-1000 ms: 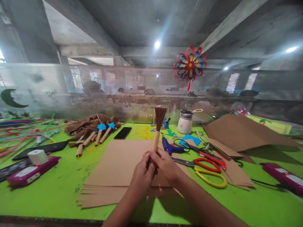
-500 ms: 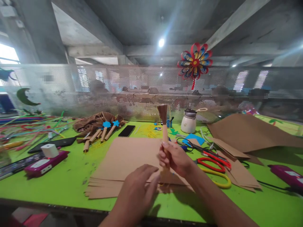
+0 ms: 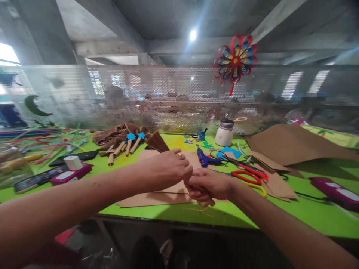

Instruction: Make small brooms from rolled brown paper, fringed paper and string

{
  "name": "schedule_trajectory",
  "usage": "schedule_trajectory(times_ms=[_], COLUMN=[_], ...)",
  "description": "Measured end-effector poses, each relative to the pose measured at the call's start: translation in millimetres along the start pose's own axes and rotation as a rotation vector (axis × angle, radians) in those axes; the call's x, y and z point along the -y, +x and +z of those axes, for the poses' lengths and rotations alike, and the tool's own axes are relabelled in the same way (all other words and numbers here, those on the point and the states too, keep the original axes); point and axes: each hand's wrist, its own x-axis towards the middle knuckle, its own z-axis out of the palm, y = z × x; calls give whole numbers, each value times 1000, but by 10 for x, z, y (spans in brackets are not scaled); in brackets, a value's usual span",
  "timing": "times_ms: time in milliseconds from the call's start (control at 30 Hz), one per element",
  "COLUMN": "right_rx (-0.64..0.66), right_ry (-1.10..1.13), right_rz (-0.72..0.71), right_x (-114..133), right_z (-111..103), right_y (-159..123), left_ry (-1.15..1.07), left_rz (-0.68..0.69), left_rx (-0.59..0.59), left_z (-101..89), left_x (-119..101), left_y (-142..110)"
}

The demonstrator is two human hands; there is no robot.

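A small paper broom [image 3: 157,142] with a dark brown, pleated head and a tan rolled handle tilts to the left in front of me. My right hand [image 3: 209,185] is closed around the lower part of its handle. Across the upper handle lies my left hand [image 3: 171,168], fingers bent around it and touching the right; it hides most of the handle. Below both hands is a stack of brown paper sheets [image 3: 137,200]. A blue glue gun [image 3: 206,158] rests just beyond the right hand. Beside that hand are red-handled scissors [image 3: 246,178] and a yellow-handled pair [image 3: 260,188].
Several similar paper pieces with blue flowers [image 3: 131,137] lie back left, near a purple box [image 3: 63,177] and a black tray [image 3: 73,157]. A white jar [image 3: 224,133] stands behind. Large brown paper [image 3: 294,147] covers the right. The table's front edge runs close below my hands.
The broom has gone from upright to tilted left. My left hand has risen from beside the paper stack onto the handle. The view has tipped downward.
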Motion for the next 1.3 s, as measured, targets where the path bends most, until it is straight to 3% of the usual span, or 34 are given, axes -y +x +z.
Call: schedule_trajectory(times_ms=[233, 367, 600, 733, 933, 1167, 1300], right_rx=[110, 159, 156, 167, 171, 223, 250], right_ry=[-88, -118, -172, -203, -254, -167, -132], right_rz=[94, 163, 273, 322, 348, 372, 369], right_x=[79, 74, 121, 193, 230, 229, 241], right_z=[12, -40, -111, -131, -167, -184, -167], right_y=[-124, -87, 9, 0, -21, -5, -5], left_ry=[-40, -104, -181, -262, -293, -162, -24], left_rz=[18, -39, -130, -145, -194, -164, -124], left_rx=[-99, -123, -60, -75, 3, -36, 6], left_z=[46, 125, 264, 219, 137, 150, 109], left_x=[-113, -138, -122, -136, -121, -192, -275], left_y=[-76, -142, -171, -149, -125, -159, -162])
